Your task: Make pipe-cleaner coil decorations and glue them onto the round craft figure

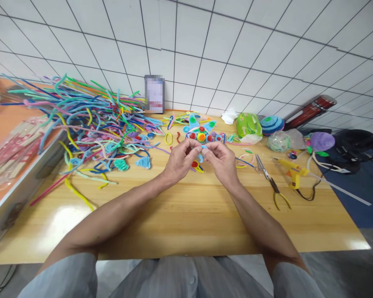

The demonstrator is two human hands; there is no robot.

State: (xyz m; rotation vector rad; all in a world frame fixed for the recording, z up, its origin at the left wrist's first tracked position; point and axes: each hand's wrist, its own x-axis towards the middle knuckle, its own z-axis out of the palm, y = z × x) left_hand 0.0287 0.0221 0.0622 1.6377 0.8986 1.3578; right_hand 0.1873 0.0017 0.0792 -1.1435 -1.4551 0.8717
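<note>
Over the middle of the table, my left hand [184,158] and my right hand [219,159] meet, fingertips pinched on a light blue pipe cleaner [200,158]. Its lower end curls down between the hands. Just behind my fingers lies a colourful pipe-cleaner figure [201,134] with blue and green pointed ears and red, yellow and blue round pieces; my hands hide part of it. Below my fingertips, a small red and yellow piece [195,164] shows on the wood.
A large heap of pipe cleaners [105,120] spreads over the left. Pliers [278,192], scissors [262,165] and a yellow glue gun [294,174] lie to the right. A phone [154,94] leans on the tiled wall. A red flask [312,111] stands at the back right.
</note>
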